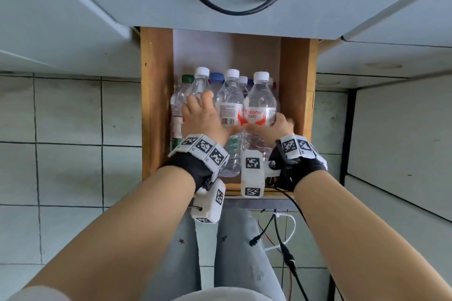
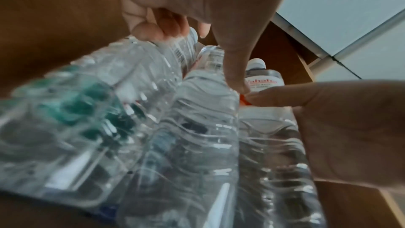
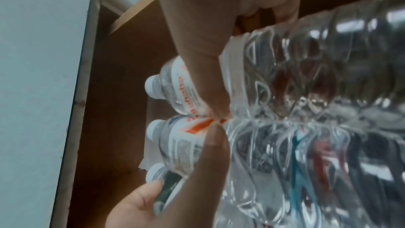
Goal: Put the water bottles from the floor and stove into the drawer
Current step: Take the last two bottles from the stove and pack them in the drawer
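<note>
While both hands reach into the open wooden drawer (image 1: 156, 95), clear plastic water bottles (image 1: 230, 102) stand packed inside. The left hand (image 1: 200, 117) grips one bottle. The right hand (image 1: 278, 124) clasps the red-labelled bottle (image 1: 260, 102).

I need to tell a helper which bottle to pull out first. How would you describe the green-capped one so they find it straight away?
Look into the open wooden drawer below the pale cabinet front with the dark curved handle. Clear plastic water bottles lie packed there, caps pointing to the back. The green-capped bottle lies against the left wall, beside the left hand; it alone has a green cap, its neighbours' being white or blue.
</note>
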Motion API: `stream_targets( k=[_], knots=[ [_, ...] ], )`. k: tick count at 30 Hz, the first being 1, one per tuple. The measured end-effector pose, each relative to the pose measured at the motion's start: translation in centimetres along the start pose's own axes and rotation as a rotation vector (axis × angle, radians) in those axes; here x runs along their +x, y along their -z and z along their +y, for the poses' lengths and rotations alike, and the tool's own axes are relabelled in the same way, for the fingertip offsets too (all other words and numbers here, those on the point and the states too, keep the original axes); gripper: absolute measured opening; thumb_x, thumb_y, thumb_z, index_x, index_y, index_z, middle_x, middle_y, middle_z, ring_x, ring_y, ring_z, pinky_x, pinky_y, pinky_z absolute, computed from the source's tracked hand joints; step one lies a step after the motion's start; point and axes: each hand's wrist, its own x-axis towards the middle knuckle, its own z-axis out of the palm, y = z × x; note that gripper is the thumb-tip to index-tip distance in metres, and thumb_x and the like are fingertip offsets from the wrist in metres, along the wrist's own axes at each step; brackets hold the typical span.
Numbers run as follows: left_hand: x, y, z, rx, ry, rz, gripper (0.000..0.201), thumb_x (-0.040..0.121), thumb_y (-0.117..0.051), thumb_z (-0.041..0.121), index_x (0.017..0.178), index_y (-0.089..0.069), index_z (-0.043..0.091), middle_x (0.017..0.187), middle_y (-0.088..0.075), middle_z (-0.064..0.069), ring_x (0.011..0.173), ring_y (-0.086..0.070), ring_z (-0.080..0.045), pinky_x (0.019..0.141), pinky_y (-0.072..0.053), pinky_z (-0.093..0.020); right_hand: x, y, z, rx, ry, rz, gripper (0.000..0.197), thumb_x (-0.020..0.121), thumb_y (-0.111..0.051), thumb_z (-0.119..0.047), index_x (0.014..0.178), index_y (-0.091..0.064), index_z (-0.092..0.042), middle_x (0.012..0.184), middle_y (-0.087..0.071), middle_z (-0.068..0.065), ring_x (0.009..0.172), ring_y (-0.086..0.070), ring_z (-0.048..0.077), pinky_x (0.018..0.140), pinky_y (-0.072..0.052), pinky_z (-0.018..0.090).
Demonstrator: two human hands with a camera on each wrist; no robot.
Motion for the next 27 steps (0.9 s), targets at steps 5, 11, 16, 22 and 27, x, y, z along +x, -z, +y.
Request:
stream_targets(
  k=[5,11,16,22,27],
  knots=[
    [0.2,0.1,-0.2,0.002,0.008,-0.007,0.107,0.049,-0.067,0.069,0.135,-0.032,0.017,0.136,-0.033,-0.014,0.126,-0.032,-0.032,0.102,-0.036,-0.038,-0.5,0.1,0.6,0.088,0.06,0.078,0.092,0.063,-0.079,-0.036,0.137,-0.029,-0.012,0.127,-0.052,0.004,0.101,-0.056,0.018,0.073,-0.051,0.025],
    [0.4,-0.1,-0.6,-0.004,-0.004,-0.021,0.099,0.053,-0.07,0.066,0.136,-0.034,0.024,0.132,-0.034,-0.013,0.124,-0.032,-0.031,0.097,-0.04,-0.04,-1.3,-0.3,0.9,-0.05,0.163,0.238,0.076,0.072,-0.07,-0.046,0.133,-0.036,-0.016,0.133,-0.042,0.013,0.12,-0.047,0.031,0.096,-0.045,0.041],
    [0.4,-0.1,-0.8,-0.007,-0.033,-0.025,0.097,0.056,-0.07,0.065,0.137,-0.035,0.024,0.132,-0.034,-0.012,0.126,-0.032,-0.031,0.098,-0.04,-0.039,-1.3,0.2,0.9,0.0,0.16,0.103,0.071,0.078,-0.064,-0.043,0.136,-0.031,-0.021,0.132,-0.051,0.009,0.106,-0.061,0.028,0.088,-0.054,0.047],
    [0.3,-0.4,-1.2,-0.117,-0.047,-0.025,0.086,0.063,-0.076,0.048,0.136,-0.038,0.023,0.131,-0.037,-0.011,0.124,-0.039,-0.03,0.102,-0.039,-0.039,-0.9,0.0,1.2,0.086,0.2,0.074,0.066,0.081,-0.061,-0.032,0.139,-0.031,-0.019,0.135,-0.049,0.008,0.112,-0.058,0.024,0.095,-0.051,0.042],
    [0.0,0.2,-1.6,-0.226,-0.065,-0.067,0.074,0.068,-0.076,0.028,0.134,-0.044,0.018,0.129,-0.04,-0.013,0.122,-0.043,-0.029,0.107,-0.034,-0.035,-0.5,0.4,1.3,0.038,0.21,0.01,0.066,0.081,-0.062,-0.033,0.138,-0.032,-0.018,0.134,-0.052,0.009,0.112,-0.058,0.025,0.095,-0.051,0.045]
  ],
)
